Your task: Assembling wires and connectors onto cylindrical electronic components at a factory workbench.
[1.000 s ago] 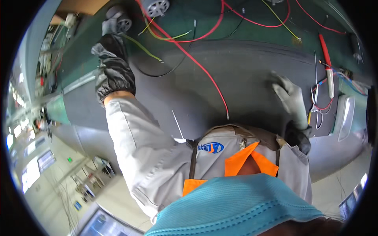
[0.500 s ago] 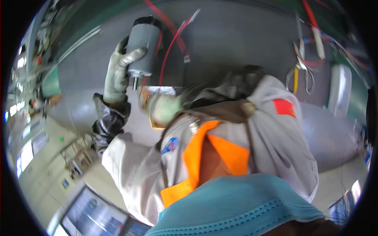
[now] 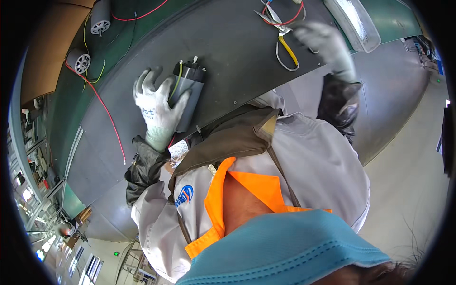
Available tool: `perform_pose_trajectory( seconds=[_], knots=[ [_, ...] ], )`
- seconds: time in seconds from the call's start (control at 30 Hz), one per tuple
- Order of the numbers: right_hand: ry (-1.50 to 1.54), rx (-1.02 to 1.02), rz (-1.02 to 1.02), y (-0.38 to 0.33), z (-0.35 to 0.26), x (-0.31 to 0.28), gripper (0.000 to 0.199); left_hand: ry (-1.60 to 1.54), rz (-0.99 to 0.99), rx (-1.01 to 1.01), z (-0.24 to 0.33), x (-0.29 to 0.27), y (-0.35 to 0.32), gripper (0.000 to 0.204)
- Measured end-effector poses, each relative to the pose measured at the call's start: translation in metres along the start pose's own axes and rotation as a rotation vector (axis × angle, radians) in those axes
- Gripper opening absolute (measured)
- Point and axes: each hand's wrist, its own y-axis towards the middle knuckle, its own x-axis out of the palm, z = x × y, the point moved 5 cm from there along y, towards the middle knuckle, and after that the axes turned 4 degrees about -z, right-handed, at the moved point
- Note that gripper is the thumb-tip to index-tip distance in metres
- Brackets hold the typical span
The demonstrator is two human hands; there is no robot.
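A grey cylindrical motor (image 3: pixel 187 97) (terminals and a thin wire at its far end) lies flat on the dark mat

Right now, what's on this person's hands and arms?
Both hands wear light grey knit gloves, the left hand with a small dark marking on the back, the right hand plain. Dark shiny sleeve covers run over pale grey jacket sleeves.

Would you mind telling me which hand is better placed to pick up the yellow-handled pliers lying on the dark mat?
The right hand. It hovers just beside the yellow-handled pliers at the far edge of the dark mat, fingers free. The left hand is farther off and occupied, wrapped around the grey cylindrical motor.
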Motion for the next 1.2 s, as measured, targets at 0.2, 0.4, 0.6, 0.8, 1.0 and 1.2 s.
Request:
perform_pose_trajectory(
  seconds=[0.2,0.4,0.6,0.8,1.0,1.2],
  knots=[
    [-0.388,0.089,0.678,0.038,0.069,-0.177,0.032,-0.705,-0.268,-0.467,-0.003,0.049,-0.005,0.11],
    [-1.162,0.291,0.501,0.121,0.201,-0.291,0.042,-0.688,-0.523,-0.618,0.003,0.054,-0.007,0.107],
    [-1.208,0.3,0.455,0.132,0.139,-0.232,0.027,-0.645,-0.711,-0.702,-0.002,0.039,-0.004,0.081],
    [-1.105,0.089,0.583,0.095,0.132,-0.261,0.031,-0.858,-0.93,-0.924,-0.038,0.028,-0.004,0.067],
    [-0.288,-0.133,0.548,0.066,0.004,-0.106,0.025,-1.023,-0.666,-0.694,-0.047,0.018,-0.018,0.059],
    [-0.037,0.079,-0.206,0.065,0.016,0.082,0.032,-1.311,-0.796,-0.699,-0.055,0.021,-0.01,0.061]
  ],
)
